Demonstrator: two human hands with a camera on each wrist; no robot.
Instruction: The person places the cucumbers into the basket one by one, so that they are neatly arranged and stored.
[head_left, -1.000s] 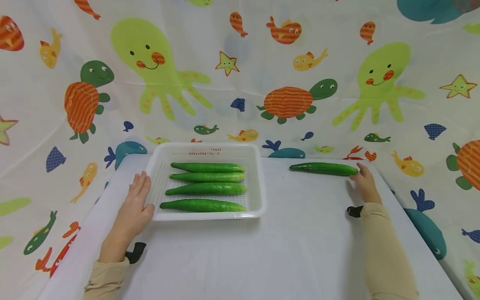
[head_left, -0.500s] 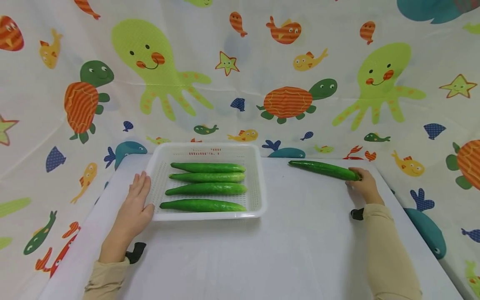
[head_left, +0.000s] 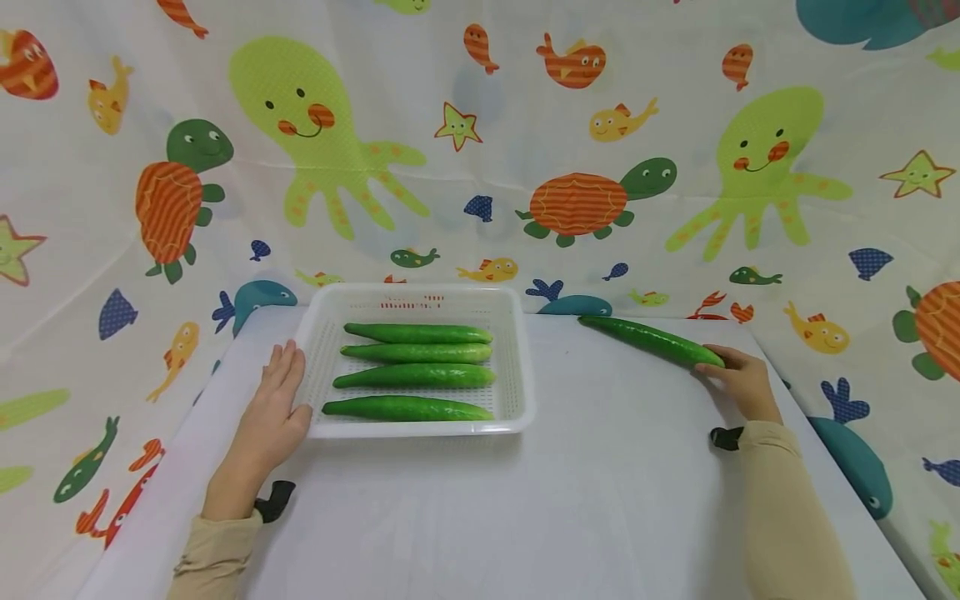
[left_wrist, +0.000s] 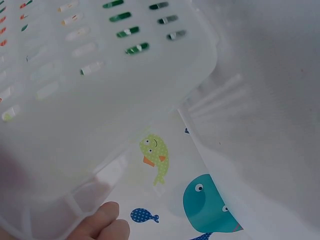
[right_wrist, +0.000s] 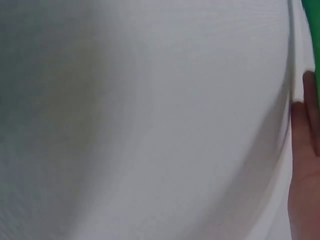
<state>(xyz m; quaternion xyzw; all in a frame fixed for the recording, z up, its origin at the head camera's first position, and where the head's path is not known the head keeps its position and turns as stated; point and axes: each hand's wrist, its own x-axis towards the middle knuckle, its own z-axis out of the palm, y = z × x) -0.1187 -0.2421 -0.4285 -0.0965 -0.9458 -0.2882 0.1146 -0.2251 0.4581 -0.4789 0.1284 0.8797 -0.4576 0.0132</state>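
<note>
In the head view a long green cucumber (head_left: 641,337) lies slantwise at the back right, its far tip pointing left. My right hand (head_left: 738,379) grips its right end between thumb and fingers. At the right edge of the right wrist view are part of that hand (right_wrist: 305,190) and a strip of green cucumber (right_wrist: 315,30). My left hand (head_left: 273,417) rests with straight fingers along the left side of a white perforated basket (head_left: 420,429). Up close in the left wrist view, fingertips (left_wrist: 107,220) show beside the basket wall (left_wrist: 100,125).
Inside the basket several cucumbers (head_left: 412,377) lie in parallel rows. A white cloth covers the table (head_left: 585,500). Behind it hangs a curtain (head_left: 487,83) printed with sea animals. Black straps (head_left: 276,502) show at both wrists.
The right hand has closed on the cucumber's right end and drawn it slightly toward me and rightward, so the cucumber now slants. The left hand keeps its place at the basket.
</note>
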